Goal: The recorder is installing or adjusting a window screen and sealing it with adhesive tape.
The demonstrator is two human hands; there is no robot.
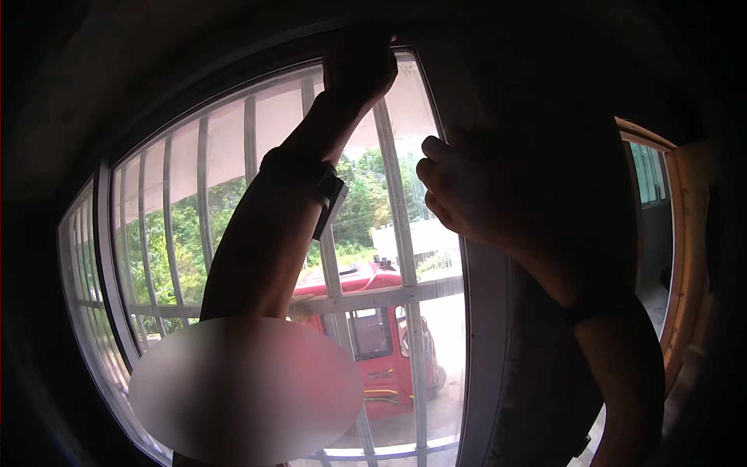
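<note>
My left hand [359, 66] is raised to the top edge of a window [288, 93], near its upper right corner. Deep shadow hides its fingers, so I cannot tell what they grip. A dark box-shaped device [331, 206] is strapped to that arm. Lower and to the right, my right hand [475, 183] is closed with its fingers curled, in front of the window's right frame post [489, 311]. Whatever it may hold is lost in the dark. A dark band [580, 311] circles the right wrist.
Light metal bars [401, 210] stand across the window. Outside are a red vehicle [373, 342] and green trees [226, 210]. At the right is an orange-brown wooden frame [681, 257] around an opening. A blurred oval patch covers the lower left. The surrounding wall is very dark.
</note>
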